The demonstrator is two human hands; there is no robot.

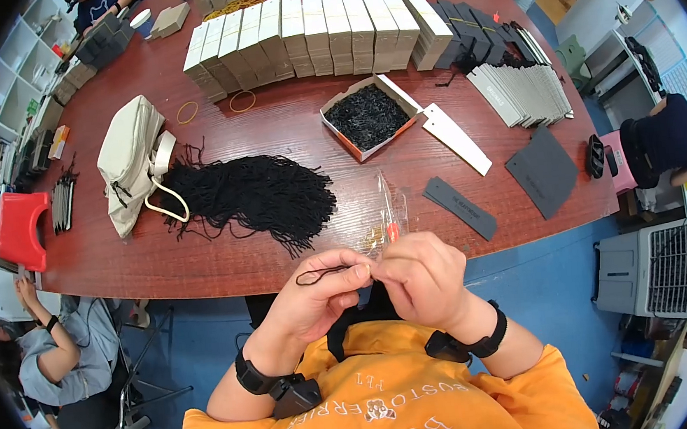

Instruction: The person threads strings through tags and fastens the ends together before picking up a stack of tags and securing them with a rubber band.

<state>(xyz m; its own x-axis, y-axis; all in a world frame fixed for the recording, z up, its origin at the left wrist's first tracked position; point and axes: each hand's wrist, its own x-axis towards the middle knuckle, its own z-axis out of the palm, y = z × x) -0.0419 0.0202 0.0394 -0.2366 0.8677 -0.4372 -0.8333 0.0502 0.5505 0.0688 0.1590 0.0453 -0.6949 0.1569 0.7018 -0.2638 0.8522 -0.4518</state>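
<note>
A thin black cord (313,278) is pinched between the thumb and forefinger of my left hand (323,299), its loop lying over the finger. My right hand (426,279) is closed, its fingertips meeting those of the left; what they grip is hidden. Both hands are just in front of the table's near edge. Right beyond them lies a clear plastic bag (397,209) with a red-orange item (393,231) by it. A bundle of black cords (251,198) spreads to the left. An open box (356,149) of small black pieces stands farther back.
A cream bag (134,164) touches the cord bundle. Dark grey tags (460,208), a dark card stack (544,172) and a white strip (456,139) lie right. Banded white card stacks (317,39) line the back. A red stool (22,229) and a seated person (63,349) are left.
</note>
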